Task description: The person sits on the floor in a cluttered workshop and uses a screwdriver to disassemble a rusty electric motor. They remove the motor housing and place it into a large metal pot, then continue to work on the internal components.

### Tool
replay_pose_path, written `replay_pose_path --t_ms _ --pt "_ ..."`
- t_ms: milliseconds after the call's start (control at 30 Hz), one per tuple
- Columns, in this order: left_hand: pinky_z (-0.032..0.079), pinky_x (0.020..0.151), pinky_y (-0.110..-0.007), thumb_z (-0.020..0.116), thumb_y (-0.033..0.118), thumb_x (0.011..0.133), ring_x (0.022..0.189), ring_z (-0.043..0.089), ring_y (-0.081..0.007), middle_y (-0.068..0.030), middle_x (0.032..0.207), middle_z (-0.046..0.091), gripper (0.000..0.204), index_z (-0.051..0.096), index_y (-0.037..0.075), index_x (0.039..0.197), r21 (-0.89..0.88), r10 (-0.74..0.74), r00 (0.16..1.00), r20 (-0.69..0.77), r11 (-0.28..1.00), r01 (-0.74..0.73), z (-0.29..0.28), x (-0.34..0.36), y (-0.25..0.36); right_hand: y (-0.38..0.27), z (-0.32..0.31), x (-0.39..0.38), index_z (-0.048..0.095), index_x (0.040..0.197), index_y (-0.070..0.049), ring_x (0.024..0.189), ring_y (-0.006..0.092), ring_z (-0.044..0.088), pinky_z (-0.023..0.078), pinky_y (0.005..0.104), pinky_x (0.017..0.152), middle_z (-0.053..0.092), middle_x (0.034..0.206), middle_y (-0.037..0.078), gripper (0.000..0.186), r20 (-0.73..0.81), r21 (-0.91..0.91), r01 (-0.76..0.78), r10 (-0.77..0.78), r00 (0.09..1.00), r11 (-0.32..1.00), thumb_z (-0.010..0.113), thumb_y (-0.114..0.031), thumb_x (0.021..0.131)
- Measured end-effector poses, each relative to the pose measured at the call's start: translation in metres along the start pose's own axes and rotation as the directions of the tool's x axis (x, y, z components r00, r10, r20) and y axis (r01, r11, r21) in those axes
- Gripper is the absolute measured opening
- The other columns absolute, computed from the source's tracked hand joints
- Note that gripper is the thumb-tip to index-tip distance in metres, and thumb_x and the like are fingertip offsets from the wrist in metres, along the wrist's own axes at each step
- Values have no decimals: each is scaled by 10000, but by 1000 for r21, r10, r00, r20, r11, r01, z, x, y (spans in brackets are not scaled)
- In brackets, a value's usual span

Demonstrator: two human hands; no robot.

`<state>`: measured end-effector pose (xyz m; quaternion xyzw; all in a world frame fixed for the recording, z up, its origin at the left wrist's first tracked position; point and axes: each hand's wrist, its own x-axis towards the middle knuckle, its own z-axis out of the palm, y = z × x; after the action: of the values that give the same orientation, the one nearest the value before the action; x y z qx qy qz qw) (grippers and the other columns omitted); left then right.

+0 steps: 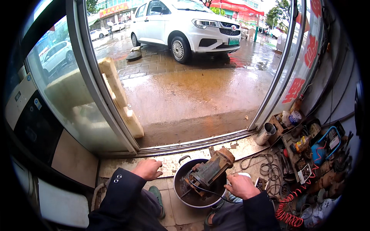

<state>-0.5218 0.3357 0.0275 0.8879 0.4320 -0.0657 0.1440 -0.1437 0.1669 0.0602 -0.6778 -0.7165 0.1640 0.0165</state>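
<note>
A rusty electric motor [211,169] with a worn green body lies tilted in a round metal pot [178,192] on the floor between my feet. Its upper end leans past the pot's far right rim, and a thin shaft points down to the lower left. From the motor a black cable [210,191] runs over the pot's right rim. My left hand [148,169] hangs left of the pot, apart from it, with curled fingers and nothing visible in them. By the right rim is my right hand [242,186], fingers drawn together; whatever they may hold is hidden.
A metal door track [192,145] crosses in front, with wet paving and a parked white car [189,27] beyond. On the right stand a metal cylinder [266,133], tool boxes, a blue case [319,152] and a coiled red hose [287,210]. Loose black cable [269,169] lies nearby.
</note>
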Motion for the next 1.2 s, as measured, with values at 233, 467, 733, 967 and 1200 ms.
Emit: replay_pose_path --t_ms 233,467,733,967,1200 --pt "537 800 -539 668 384 909 958 676 -407 -195 963 701 354 656 61 1053 0 -8 1000 10 1000 8 -4 -8 -2 -6 0 2 627 937 -14 859 423 687 538 529 740 681 868 222 325 31 -7 12 -12 999 1000 716 -322 882" --pt "544 782 -529 683 407 893 941 682 -413 -194 970 703 365 657 73 1039 23 -16 1000 11 1000 15 -3 -3 -1 -2 2 14 630 943 -27 854 441 685 543 552 732 689 881 238 354 64 0 20 -20 998 1000 707 -368 889" --pt "550 754 -556 675 402 904 991 690 -391 -156 1054 708 353 628 96 1073 -46 6 1000 11 999 -6 3 -4 -2 -7 0 40 657 1084 -9 991 419 639 514 527 861 659 1029 245 307 88 23 17 -19 996 1000 695 -232 877" --pt "542 747 -511 757 394 846 833 690 -401 -178 888 702 368 670 69 994 -59 78 970 -229 994 -93 31 -9 10 4 16 24 566 1166 -23 822 455 649 519 549 723 667 996 253 347 82 -30 36 -34 996 999 688 -237 922" --pt "558 763 -502 662 378 900 938 705 -373 -142 1027 707 329 637 116 1098 7 9 1000 2 1000 -9 11 -11 3 -23 -7 14 628 1095 -45 956 404 674 532 529 811 673 999 252 360 299 30 -71 59 953 997 689 -349 911"
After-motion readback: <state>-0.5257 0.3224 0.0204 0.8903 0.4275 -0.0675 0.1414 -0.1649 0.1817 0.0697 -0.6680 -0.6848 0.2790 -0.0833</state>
